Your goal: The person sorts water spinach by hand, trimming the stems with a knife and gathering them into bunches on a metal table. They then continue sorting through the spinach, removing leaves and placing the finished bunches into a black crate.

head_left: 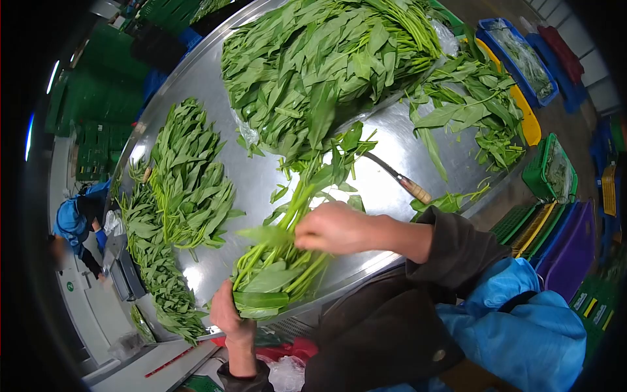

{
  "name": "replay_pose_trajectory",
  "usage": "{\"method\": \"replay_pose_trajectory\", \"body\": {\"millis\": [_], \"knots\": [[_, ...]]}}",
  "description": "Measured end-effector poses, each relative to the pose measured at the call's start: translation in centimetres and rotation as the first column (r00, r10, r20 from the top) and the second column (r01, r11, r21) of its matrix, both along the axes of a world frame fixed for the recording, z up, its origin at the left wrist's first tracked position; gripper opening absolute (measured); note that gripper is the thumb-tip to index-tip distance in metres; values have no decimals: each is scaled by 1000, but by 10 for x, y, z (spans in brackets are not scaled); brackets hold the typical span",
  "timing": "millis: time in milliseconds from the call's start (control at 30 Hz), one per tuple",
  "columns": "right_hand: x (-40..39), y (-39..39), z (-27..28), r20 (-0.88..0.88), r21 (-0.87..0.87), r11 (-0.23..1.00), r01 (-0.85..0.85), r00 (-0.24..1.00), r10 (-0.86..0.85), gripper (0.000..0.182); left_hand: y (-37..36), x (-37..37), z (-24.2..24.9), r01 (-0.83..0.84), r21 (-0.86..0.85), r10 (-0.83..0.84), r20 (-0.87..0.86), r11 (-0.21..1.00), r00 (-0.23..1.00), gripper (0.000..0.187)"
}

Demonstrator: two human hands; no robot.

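Observation:
My right hand [333, 227] is closed on leafy green stems, just above a loose bunch of greens [271, 277] near the table's front edge. My left hand [228, 312] is at the lower left side of that bunch, its fingers partly hidden by the leaves. Beyond my right hand, a curved knife [411, 188] with a wooden handle lies on the metal table [251, 186]. A large heap of leafy greens [294, 78] fills the table's far side.
More greens [186, 170] lie in rows at the left, and a smaller pile [477, 111] at the right. Crates [552, 170] stand beyond the right edge. A co-worker in blue [75, 219] is at the far left.

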State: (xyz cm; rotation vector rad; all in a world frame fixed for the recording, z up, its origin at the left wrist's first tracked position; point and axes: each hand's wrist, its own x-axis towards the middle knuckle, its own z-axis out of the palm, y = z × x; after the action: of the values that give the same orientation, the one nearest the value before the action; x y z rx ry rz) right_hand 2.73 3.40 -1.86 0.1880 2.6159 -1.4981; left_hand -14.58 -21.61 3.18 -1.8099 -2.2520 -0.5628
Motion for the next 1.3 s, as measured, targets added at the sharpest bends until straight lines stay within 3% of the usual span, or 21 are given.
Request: {"method": "replay_pose_trajectory", "body": {"millis": [67, 133, 233, 267, 333, 433, 533, 600, 667, 767, 800, 833, 867, 900, 933, 1000, 1067, 1133, 1200, 1267, 1300], "knots": [[1, 10, -35, -136, -477, 801, 362, 870, -474, 36, -9, -1, 0, -79, 12, 77, 72, 997, 994, 45], [16, 53, -46, 206, -833, 272, 482, 726, -656, 46, -20, -2, -2, -159, 15, 155, 146, 987, 977, 47], [10, 65, -74, 293, -857, 218, 467, 789, -540, 66, -31, -5, -8, -344, -9, 316, 415, 939, 853, 55], [2, 63, -102, 18, -351, 903, 247, 966, -258, 82, -28, -4, -5, -335, -13, 310, 415, 942, 855, 55], [-16, 31, -97, 56, -469, 873, 133, 991, -121, 80, -16, -1, 2, -339, -43, 316, 490, 940, 813, 52], [-15, 25, -66, -6, -662, 748, -50, 998, 61, 65, -17, -7, 4, -333, -107, 328, 599, 937, 731, 44], [3, 43, -51, 85, -736, 677, -4, 992, 98, 49, -22, -8, 5, -300, -184, 345, 649, 936, 678, 37], [11, 62, -52, 224, -672, 706, 224, 970, -94, 39, -26, -6, 4, -255, -259, 363, 685, 932, 632, 34], [23, 70, -65, 268, -821, 390, 416, 885, -380, 25, -28, -4, -3, -274, -250, 366, 738, 929, 567, 30], [40, 86, -68, 133, -987, -3, 163, 796, -591, 25, -26, 0, -4, -292, -242, 358, 809, 925, 466, 28], [38, 90, -70, 263, -956, -45, 291, 774, -576, 32, -29, -1, -5, -295, -240, 359, 808, 925, 467, 28], [38, 92, -72, 274, -778, 400, 485, 835, -478, 38, -31, -2, -7, -314, -217, 355, 790, 924, 500, 27], [36, 92, -63, 336, -409, 763, 501, 860, -385, 45, -34, -3, -9, -332, -192, 351, 771, 923, 531, 26], [35, 87, -56, 181, 423, 873, 242, 922, -343, 63, -37, -7, -9, -324, -224, 374, 754, 919, 539, 26], [36, 81, -50, 182, 425, 871, 245, 920, -347, 63, -37, -6, -9, -320, -224, 371, 756, 921, 540, 26], [29, 72, -38, -134, -98, 881, 463, 871, -472, 73, -31, -2, -7, -362, -179, 347, 807, 915, 478, 25], [13, 53, -32, 60, -554, 776, 301, 944, -324, 76, -36, -5, -9, -331, -209, 360, 784, 920, 507, 25], [2, 42, -32, -97, -254, 943, 216, 964, -247, 51, -23, 1, -5, -351, -205, 354, 826, 914, 439, 32], [6, 54, -36, 58, -744, 614, 262, 942, -331, 34, -24, 3, -2, -356, -219, 369, 821, 908, 435, 33], [14, 78, -57, 149, -779, 439, 449, 811, -566, 31, -29, 2, -1, -346, -203, 341, 850, 916, 402, 34], [20, 88, -54, 199, -640, 556, 530, 814, -546, 35, -33, 0, -2, -348, -203, 346, 838, 915, 422, 34]]}}
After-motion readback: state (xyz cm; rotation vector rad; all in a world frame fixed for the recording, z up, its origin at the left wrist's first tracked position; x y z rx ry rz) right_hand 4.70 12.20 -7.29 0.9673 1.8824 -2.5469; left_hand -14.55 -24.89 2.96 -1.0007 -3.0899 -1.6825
